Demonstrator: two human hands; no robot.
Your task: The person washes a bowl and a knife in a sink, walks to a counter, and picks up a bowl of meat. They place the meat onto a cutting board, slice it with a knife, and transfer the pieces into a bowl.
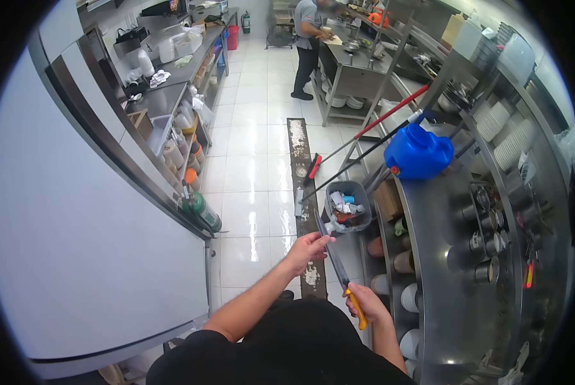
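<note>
"Holding what, that right hand (372, 307)?"

"A knife (337, 262). It is clamped round the yellow handle (362, 317), and the blade runs forward, away from the body, past the left hand (306, 252)."

"And what is the left doing?"

"It sits ahead of the right, fingers loosely bent at the blade. I cannot tell whether they pinch the steel or only rest against it."

"Why both hands?"

"To steady it, I'd guess: one bears the handle while the other supports the long blade."

"And the bin (367, 222)?"

"Just beyond the left hand and to its right, with rubbish inside. Beside the shelving like that, it probably catches waste within easy reach."

"Those poles farther ahead?"

"A red-headed brush (314, 166) and a squeegee (299, 203). Their handles slant rightward to the shelving, presumably leaning so they don't fall."

"The blue jug (419, 154)?"

"Ahead and to the right of the right hand, on the steel bench (444, 237), perhaps because a bulky container needs a flat top."

"Any brands or writing?"

"None readable. I see no legible lettering on the jug or the knife. Well right of the right hand, one metal cup (476, 242) carries dark marks, too small to read."
</note>
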